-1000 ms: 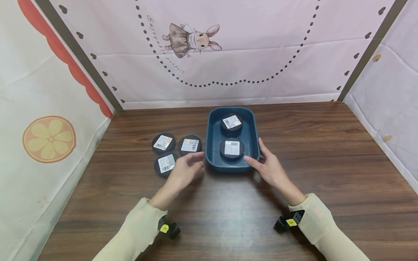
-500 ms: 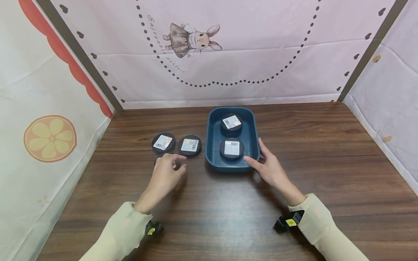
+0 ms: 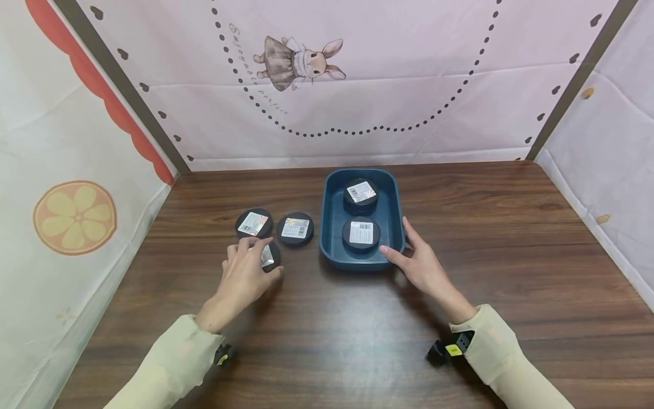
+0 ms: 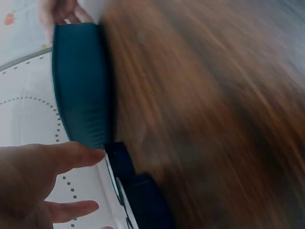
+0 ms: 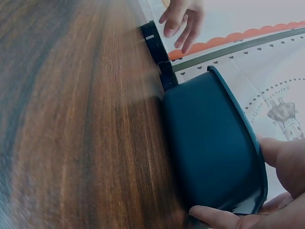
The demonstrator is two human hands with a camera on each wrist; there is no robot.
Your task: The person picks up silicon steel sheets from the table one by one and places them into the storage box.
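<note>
Head view: the left hand [image 3: 244, 274], fingers spread, has shifted from beside the blue tray [image 3: 352, 264] to above the nearest loose black tin [image 3: 271, 258] on the counter [image 3: 332, 324], seemingly bringing it within grasp, while the right hand's [image 3: 421, 267] fingers pinch the tray's near-right corner.

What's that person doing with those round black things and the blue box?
A person's right hand holds the near right corner of the blue box on the wooden table. Their left hand hovers, fingers spread, over the nearest black disc, one of three discs left of the box. Inside the box sit a front disc and a back disc, each with a pale label on top.
</note>
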